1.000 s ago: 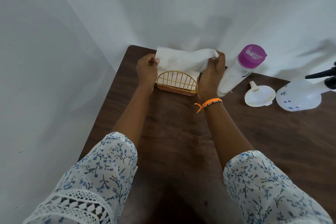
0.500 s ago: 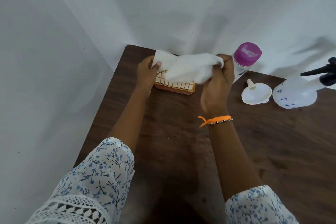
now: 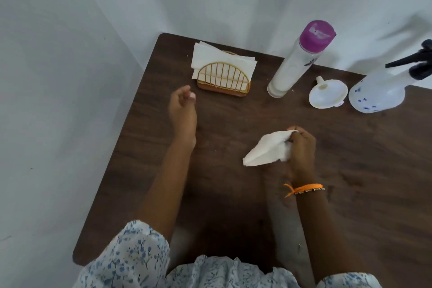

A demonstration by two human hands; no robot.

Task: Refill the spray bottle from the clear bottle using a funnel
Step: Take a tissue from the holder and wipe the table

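A clear bottle with a purple cap stands at the back of the dark wooden table. To its right a white funnel lies on the table, and beside that stands a white spray bottle with blue dots and a black trigger head. My right hand is closed on a white napkin over the middle of the table. My left hand hovers in front of the napkin holder, fingers loosely curled, holding nothing.
A gold wire napkin holder with white napkins sits at the table's back left corner. White walls close in behind and to the left. The table's left edge runs diagonally near my left arm.
My right hand has pulled a napkin out of the holder and drawn it toward me to mid-table. My left hand has let go of the napkins and moved back from the holder.
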